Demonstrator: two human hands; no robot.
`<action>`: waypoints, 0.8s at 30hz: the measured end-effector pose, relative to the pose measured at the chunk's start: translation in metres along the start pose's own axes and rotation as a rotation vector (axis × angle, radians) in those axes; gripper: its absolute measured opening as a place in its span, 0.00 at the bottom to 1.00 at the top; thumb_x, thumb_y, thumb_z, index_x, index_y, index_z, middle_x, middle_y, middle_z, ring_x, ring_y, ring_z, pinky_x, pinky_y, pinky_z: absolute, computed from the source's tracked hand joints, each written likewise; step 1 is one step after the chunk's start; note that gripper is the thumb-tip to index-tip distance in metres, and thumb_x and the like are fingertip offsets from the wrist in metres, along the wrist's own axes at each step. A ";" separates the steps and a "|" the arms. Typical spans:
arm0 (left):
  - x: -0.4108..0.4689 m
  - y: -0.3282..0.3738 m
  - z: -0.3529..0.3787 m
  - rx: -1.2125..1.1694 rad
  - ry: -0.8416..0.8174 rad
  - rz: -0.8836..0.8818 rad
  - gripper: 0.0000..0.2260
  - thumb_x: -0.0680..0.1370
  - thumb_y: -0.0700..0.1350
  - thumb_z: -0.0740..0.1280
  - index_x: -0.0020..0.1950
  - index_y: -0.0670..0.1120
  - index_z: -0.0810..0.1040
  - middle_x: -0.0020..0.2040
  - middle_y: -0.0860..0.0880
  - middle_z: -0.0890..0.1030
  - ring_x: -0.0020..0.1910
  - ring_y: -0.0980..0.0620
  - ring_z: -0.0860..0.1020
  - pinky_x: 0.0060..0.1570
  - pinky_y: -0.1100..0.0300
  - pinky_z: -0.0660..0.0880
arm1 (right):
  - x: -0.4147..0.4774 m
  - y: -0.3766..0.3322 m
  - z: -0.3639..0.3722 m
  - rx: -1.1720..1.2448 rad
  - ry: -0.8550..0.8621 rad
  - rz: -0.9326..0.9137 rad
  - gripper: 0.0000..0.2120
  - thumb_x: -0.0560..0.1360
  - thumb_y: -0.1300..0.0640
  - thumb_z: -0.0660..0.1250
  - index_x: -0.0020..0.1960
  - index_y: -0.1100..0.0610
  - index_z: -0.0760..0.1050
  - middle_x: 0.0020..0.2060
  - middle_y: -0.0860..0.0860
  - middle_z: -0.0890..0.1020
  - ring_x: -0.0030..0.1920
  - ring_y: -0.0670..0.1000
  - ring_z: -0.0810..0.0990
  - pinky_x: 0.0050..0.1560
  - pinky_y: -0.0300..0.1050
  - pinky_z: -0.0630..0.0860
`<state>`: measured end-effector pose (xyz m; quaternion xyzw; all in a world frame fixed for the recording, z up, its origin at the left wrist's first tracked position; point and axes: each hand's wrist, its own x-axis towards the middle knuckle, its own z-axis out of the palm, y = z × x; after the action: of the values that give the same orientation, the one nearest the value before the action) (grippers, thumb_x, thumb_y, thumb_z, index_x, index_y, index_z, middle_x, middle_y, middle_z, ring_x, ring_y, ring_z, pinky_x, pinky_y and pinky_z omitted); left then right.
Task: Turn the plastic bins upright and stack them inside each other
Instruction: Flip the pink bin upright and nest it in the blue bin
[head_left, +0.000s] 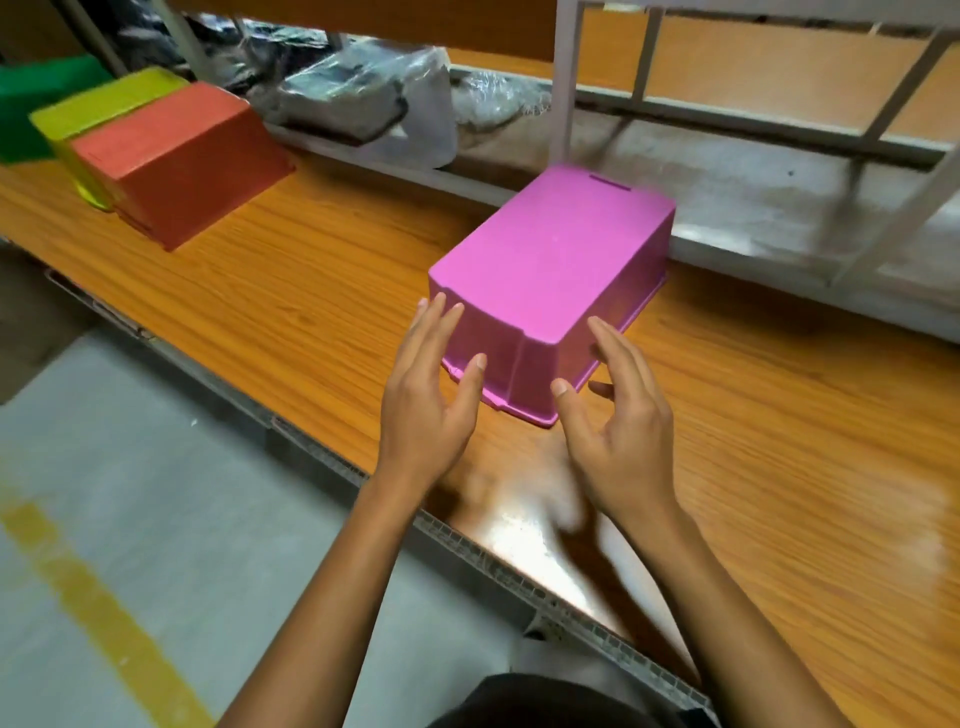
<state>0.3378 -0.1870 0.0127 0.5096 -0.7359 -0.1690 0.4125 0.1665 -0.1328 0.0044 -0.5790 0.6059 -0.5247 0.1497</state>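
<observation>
A pink plastic bin (550, 270) lies upside down on the wooden table (311, 291), its flat bottom facing up. My left hand (428, 395) hovers at its near left corner with fingers spread, holding nothing. My right hand (613, 415) is at the near right corner, fingers apart, just short of the bin's wall. Further left on the table, an orange bin (182, 161), a yellow bin (98, 109) and a green bin (36, 98) also rest upside down in a row.
Plastic-wrapped bundles (363, 98) lie behind the table at the back. A white metal frame (563, 78) stands behind the pink bin. The table's near edge (322, 457) runs diagonally, with grey floor and a yellow floor line (104, 608) below it.
</observation>
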 end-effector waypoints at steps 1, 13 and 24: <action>0.013 -0.003 0.002 0.007 -0.008 0.012 0.22 0.80 0.44 0.66 0.73 0.41 0.70 0.76 0.44 0.68 0.78 0.49 0.61 0.75 0.57 0.61 | 0.011 0.002 0.002 -0.002 0.013 0.007 0.27 0.76 0.53 0.66 0.73 0.61 0.69 0.69 0.56 0.75 0.69 0.55 0.74 0.61 0.60 0.77; 0.146 -0.040 0.040 0.089 -0.171 0.163 0.24 0.78 0.49 0.63 0.71 0.39 0.72 0.75 0.38 0.68 0.77 0.42 0.61 0.75 0.53 0.58 | 0.112 0.030 0.027 -0.293 0.021 0.141 0.31 0.74 0.48 0.64 0.74 0.60 0.68 0.75 0.61 0.66 0.74 0.61 0.67 0.72 0.47 0.60; 0.236 -0.086 0.073 0.178 -0.530 0.105 0.31 0.81 0.51 0.63 0.78 0.37 0.58 0.75 0.37 0.66 0.75 0.40 0.64 0.72 0.49 0.62 | 0.137 0.055 0.071 -0.333 0.040 0.587 0.44 0.75 0.43 0.68 0.80 0.59 0.50 0.79 0.63 0.55 0.80 0.61 0.52 0.78 0.54 0.53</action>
<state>0.3005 -0.4457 0.0137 0.4431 -0.8555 -0.2094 0.1674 0.1535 -0.2958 -0.0102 -0.3859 0.8269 -0.3642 0.1861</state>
